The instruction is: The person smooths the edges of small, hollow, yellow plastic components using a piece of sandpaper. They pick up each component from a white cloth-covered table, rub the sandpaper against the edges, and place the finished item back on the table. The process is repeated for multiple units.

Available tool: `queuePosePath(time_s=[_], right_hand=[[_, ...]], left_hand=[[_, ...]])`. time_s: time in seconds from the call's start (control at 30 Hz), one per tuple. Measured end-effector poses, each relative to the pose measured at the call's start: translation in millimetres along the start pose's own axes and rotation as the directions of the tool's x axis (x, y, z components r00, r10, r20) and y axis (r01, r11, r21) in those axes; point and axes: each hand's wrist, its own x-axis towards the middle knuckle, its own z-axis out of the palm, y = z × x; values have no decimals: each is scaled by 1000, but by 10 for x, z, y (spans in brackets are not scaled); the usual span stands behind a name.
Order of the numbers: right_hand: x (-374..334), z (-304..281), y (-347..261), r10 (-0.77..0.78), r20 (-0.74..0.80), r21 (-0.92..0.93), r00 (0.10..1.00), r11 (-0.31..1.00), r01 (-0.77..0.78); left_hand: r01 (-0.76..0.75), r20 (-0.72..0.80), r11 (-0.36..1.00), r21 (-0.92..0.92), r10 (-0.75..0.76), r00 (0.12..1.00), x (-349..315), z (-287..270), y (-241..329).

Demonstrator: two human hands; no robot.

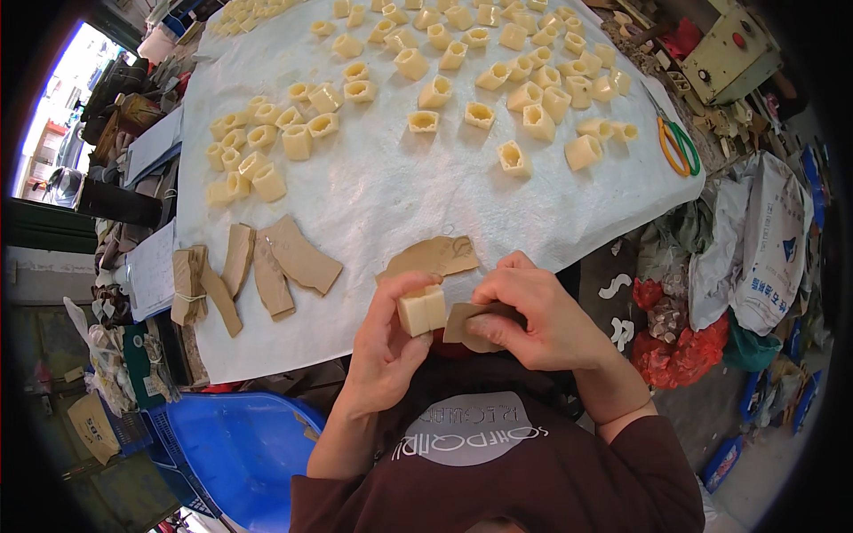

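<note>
Between the thumb and fingers of my left hand (384, 342) is a cream-coloured block (422, 310) with squarish sides. My right hand (538, 315) pinches a piece of brown sandpaper (473, 327), bent under the thumb, close to the block's right side. Both hands are over the near edge of the white-covered table (364, 200). Just beyond them lies another torn brown sheet (435, 256). Farther off, several hollow cream pieces (514, 158) are spread over the cover, many with ragged openings facing up.
Several brown strips (293, 258) lie at the table's left, one bundle tied. Scissors (677, 147) with orange and green handles rest at the right edge. A blue plastic basin (240, 453) stands below left. Plastic bags (755, 240) and a machine (733, 53) crowd the right.
</note>
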Motion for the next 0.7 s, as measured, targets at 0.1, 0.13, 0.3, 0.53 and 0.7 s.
queuePosePath(time_s=[0.1, 0.13, 0.3, 0.53, 0.7], right_hand=[[39, 42, -9, 17, 59, 15, 998, 1000, -18], [45, 53, -1, 31, 68, 30, 997, 999, -33], [35, 100, -12, 109, 70, 148, 992, 982, -119], [24, 92, -4, 108, 60, 155, 992, 981, -116], [29, 80, 4, 107, 65, 147, 992, 982, -115]], left_hand=[[-56, 64, 998, -3, 56, 996, -53, -27, -55], [-37, 62, 999, -21, 38, 997, -67, -18, -49], [-51, 133, 997, -56, 58, 989, -67, -9, -45], [-21, 138, 997, -80, 32, 990, -69, 27, -44], [-36, 132, 997, -61, 43, 990, -63, 52, -14]])
